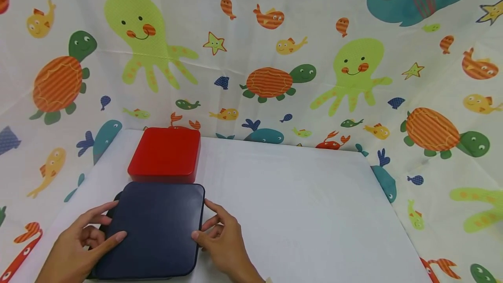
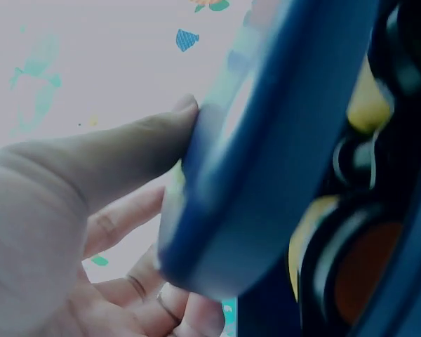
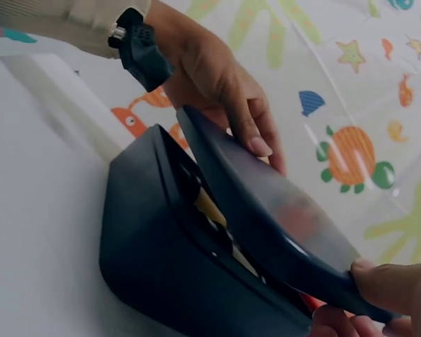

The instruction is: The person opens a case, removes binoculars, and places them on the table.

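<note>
A person's left hand (image 1: 78, 243) and right hand (image 1: 224, 241) grip opposite sides of a navy lid (image 1: 153, 230), which lies between them (roughly square, neither hand clearly nearer). Tilted, it hangs just above a part-uncovered dark box (image 3: 144, 225) on a white surface (image 1: 306, 213), near a red box (image 1: 165, 152).

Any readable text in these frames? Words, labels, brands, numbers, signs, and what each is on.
None readable.
Dark blue lid: plain top, no lettering seen.
Red box: no lettering on the visible sides.
Sea-animal cloth: printed pictures only, no words or numbers seen.
Round items inside the dark blue box: too blurred and shadowed to tell.
Wrist device on the left wrist: too small and dark to tell.
</note>
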Tool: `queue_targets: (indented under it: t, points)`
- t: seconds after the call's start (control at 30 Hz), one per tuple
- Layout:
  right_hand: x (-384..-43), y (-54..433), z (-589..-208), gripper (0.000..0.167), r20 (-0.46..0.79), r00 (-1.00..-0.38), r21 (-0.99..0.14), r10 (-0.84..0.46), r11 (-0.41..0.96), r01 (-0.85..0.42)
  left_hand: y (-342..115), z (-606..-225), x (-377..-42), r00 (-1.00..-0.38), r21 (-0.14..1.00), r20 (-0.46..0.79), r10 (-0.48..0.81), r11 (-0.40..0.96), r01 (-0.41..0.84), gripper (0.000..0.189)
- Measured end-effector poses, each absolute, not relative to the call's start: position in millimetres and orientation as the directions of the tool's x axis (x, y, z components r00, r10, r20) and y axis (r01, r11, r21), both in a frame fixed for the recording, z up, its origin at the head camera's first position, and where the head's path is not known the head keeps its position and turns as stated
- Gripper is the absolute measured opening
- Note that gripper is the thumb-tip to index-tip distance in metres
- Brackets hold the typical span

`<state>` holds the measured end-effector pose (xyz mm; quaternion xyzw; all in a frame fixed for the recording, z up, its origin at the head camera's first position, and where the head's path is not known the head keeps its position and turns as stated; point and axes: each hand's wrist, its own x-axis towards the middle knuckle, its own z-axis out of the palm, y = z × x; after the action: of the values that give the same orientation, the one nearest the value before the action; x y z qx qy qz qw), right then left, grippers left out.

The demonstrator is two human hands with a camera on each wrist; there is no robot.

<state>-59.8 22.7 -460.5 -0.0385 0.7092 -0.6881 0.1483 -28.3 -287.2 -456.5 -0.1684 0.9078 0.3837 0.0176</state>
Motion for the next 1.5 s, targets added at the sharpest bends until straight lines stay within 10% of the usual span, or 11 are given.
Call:
queue_targets:
  t: [1.5]
  points:
    - [-62.9,137.4,-455.3,0.075,-0.149,-0.975,-0.985,-0.167,0.117,0.130,-172.8,-440.4,-51.0,-0.993,0.781,-0.032,-0.110,0.617,-0.094,0.083]
